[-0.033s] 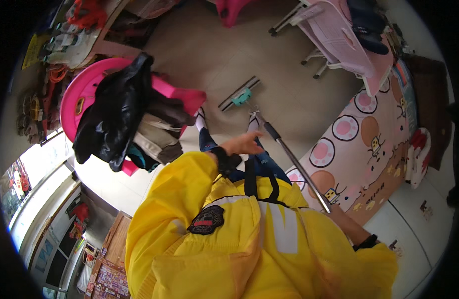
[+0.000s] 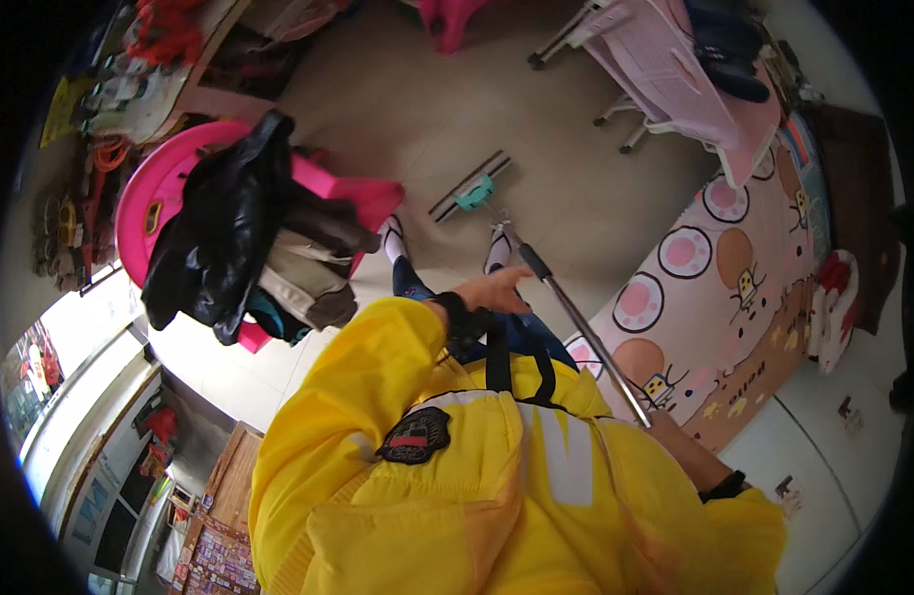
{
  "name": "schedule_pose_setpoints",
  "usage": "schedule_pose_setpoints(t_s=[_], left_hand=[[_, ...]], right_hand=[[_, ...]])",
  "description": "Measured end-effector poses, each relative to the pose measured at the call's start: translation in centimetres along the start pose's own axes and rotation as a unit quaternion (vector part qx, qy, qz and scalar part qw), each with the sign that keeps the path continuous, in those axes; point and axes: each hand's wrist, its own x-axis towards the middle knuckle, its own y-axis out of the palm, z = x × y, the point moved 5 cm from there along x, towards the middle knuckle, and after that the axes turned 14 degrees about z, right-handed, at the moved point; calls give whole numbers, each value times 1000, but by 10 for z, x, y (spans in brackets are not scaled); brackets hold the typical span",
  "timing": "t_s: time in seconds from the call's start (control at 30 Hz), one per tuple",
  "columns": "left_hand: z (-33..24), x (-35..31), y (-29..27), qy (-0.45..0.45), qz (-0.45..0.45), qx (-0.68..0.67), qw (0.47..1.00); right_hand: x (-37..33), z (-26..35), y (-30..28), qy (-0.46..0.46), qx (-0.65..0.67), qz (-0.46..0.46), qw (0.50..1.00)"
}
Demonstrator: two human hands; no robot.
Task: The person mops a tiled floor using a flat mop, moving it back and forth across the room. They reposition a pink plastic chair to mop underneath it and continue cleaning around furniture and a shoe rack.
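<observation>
A mop (image 2: 588, 335) with a metal pole, a dark grip sleeve and a teal joint slants across the view. Its long, narrow head (image 2: 474, 188) rests on the floor just beyond my feet. My right hand (image 2: 675, 444) is closed round the upper pole, close to my right side; my jacket and the angle hide part of those fingers. In front of my waist, my left hand (image 2: 494, 291) is empty, its fingers stretched out toward the pole's dark sleeve. A small gap appears between fingertips and pole, though contact is hard to judge.
To the left, a pink chair (image 2: 138, 203) carries a black jacket (image 2: 217, 233) and other clothes. A bed with a paw-print cover (image 2: 675, 307) lies at right. Beyond it stands a pale pink wheeled chair (image 2: 665, 84). Crowded shelves (image 2: 194, 99) line the far left.
My left hand has moved slightly right, closer to the pole. The whole view has shifted a little, while my right hand keeps its hold on the mop.
</observation>
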Motion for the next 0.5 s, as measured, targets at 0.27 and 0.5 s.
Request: schedule_pose_setpoints(t_s=[0.27,0.5], left_hand=[[32,154,113,-214,-132,-753,608],[-3,170,71,-173,-211,-757,594]], right_hand=[[29,-81,23,24,-40,22,999],[9,-56,-45,1,36,-26,999]])
